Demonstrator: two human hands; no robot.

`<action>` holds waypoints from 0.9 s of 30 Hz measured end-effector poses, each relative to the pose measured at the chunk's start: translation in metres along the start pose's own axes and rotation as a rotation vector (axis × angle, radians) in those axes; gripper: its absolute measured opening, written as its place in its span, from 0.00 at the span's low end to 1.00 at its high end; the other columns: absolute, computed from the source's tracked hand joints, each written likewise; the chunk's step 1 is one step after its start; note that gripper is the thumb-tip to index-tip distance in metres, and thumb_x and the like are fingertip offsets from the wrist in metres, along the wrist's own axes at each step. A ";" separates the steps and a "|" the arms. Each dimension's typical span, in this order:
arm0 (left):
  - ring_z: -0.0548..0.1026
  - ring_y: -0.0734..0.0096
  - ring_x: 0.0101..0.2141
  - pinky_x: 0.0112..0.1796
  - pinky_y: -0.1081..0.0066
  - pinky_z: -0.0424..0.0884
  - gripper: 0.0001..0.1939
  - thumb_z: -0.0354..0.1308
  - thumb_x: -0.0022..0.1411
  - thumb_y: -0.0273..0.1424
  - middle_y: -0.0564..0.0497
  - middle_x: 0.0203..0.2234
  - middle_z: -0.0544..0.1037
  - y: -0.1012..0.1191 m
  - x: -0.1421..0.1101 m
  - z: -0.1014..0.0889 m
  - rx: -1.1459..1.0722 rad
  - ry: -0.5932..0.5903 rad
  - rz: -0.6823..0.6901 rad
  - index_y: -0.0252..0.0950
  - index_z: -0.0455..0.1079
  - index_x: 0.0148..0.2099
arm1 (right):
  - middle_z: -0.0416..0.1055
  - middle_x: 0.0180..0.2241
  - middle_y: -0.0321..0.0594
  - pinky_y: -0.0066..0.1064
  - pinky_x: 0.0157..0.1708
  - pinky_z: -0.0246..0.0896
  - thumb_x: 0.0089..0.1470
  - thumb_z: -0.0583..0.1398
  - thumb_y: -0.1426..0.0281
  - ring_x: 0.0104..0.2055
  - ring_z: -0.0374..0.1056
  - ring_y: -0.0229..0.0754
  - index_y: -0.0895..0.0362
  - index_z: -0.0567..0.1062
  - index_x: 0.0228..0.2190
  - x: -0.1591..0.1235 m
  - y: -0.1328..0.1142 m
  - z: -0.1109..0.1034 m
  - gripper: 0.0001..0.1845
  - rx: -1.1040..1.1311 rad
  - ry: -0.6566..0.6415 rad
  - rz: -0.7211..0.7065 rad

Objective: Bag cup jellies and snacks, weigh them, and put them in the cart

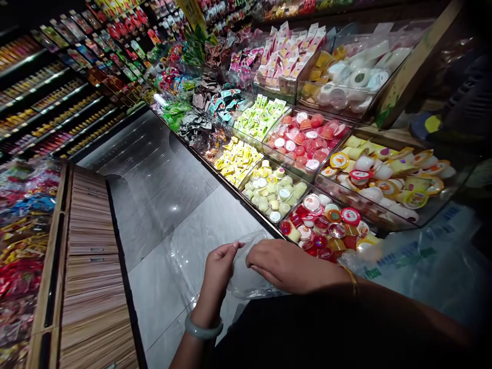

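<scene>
A clear plastic bag [248, 277] hangs between my two hands, low in the middle of the view. My left hand [218, 269] pinches the bag's edge between thumb and fingers. Across from it, my right hand [290, 262] is bent at the wrist with its fingers curled down on the bag; their tips are partly hidden. Just beyond my right hand lie red and white jelly cups [321, 225] in the nearest bin. Behind those is a bin of pale green jelly cups [274, 190].
More bins hold pink jelly cups [307, 136], yellow-lidded cups [388, 169] and yellow packets [239, 160]. A large printed plastic bag [423, 261] is at the right. Wooden drawers [94, 277] line the left of the grey tiled floor [180, 230]. Stocked shelves [42, 97] stand behind.
</scene>
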State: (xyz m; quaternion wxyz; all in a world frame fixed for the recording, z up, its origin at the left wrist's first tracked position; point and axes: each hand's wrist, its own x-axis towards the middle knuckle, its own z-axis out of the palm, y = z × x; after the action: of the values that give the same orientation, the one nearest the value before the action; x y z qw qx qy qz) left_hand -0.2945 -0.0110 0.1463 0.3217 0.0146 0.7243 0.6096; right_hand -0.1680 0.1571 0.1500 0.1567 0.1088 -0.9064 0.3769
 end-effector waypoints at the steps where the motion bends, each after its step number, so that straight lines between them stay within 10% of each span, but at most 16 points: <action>1: 0.53 0.81 0.11 0.14 0.78 0.47 0.17 0.73 0.48 0.41 0.61 0.08 0.56 0.001 0.003 0.003 -0.020 -0.032 -0.074 0.31 0.82 0.32 | 0.78 0.33 0.40 0.34 0.43 0.67 0.60 0.56 0.78 0.37 0.73 0.43 0.53 0.77 0.37 -0.004 0.007 0.000 0.12 -0.021 -0.069 0.051; 5: 0.57 0.85 0.13 0.15 0.81 0.53 0.12 0.70 0.54 0.35 0.58 0.13 0.65 0.008 0.014 0.002 -0.289 -0.096 -0.321 0.28 0.78 0.29 | 0.78 0.30 0.44 0.43 0.55 0.63 0.50 0.63 0.83 0.43 0.74 0.50 0.56 0.78 0.27 -0.021 0.051 0.011 0.11 -0.135 -0.106 0.213; 10: 0.57 0.82 0.12 0.14 0.82 0.55 0.13 0.54 0.71 0.36 0.62 0.12 0.57 0.024 0.032 -0.014 -0.696 -0.061 -0.296 0.36 0.77 0.38 | 0.79 0.44 0.42 0.44 0.64 0.57 0.64 0.57 0.72 0.54 0.70 0.44 0.54 0.79 0.41 -0.041 0.089 0.011 0.10 0.032 0.086 0.029; 13: 0.57 0.81 0.12 0.15 0.83 0.56 0.19 0.43 0.76 0.35 0.62 0.13 0.55 0.035 0.040 -0.019 -0.724 -0.050 -0.141 0.38 0.76 0.48 | 0.77 0.46 0.45 0.41 0.55 0.66 0.67 0.54 0.69 0.51 0.71 0.45 0.55 0.78 0.45 -0.060 0.113 0.015 0.13 -0.019 0.373 0.381; 15: 0.56 0.81 0.13 0.15 0.83 0.56 0.20 0.41 0.76 0.34 0.62 0.13 0.52 0.043 0.044 -0.015 -0.711 -0.088 -0.070 0.38 0.75 0.51 | 0.75 0.47 0.48 0.44 0.52 0.66 0.64 0.59 0.69 0.51 0.70 0.50 0.55 0.78 0.47 -0.073 0.132 0.028 0.12 -0.109 0.332 0.605; 19: 0.54 0.81 0.13 0.15 0.83 0.56 0.15 0.49 0.74 0.37 0.63 0.14 0.48 0.064 0.060 0.011 -0.656 -0.203 -0.021 0.40 0.76 0.49 | 0.71 0.52 0.47 0.42 0.51 0.65 0.51 0.67 0.77 0.53 0.68 0.53 0.53 0.77 0.48 -0.083 0.158 0.065 0.22 -0.146 0.097 0.648; 27: 0.57 0.84 0.14 0.17 0.83 0.59 0.14 0.69 0.59 0.37 0.63 0.14 0.56 0.094 0.106 0.090 -0.459 -0.417 0.076 0.38 0.78 0.47 | 0.75 0.41 0.43 0.36 0.41 0.66 0.52 0.63 0.79 0.41 0.71 0.47 0.51 0.76 0.34 -0.064 0.166 0.074 0.10 -0.061 0.285 0.698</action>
State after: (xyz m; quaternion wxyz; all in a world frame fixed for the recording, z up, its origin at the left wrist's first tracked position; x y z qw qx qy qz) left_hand -0.3697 0.1358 0.1786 0.4353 0.0933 0.4850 0.7527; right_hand -0.1756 0.2237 -0.0306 0.1464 -0.2649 -0.8688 0.3918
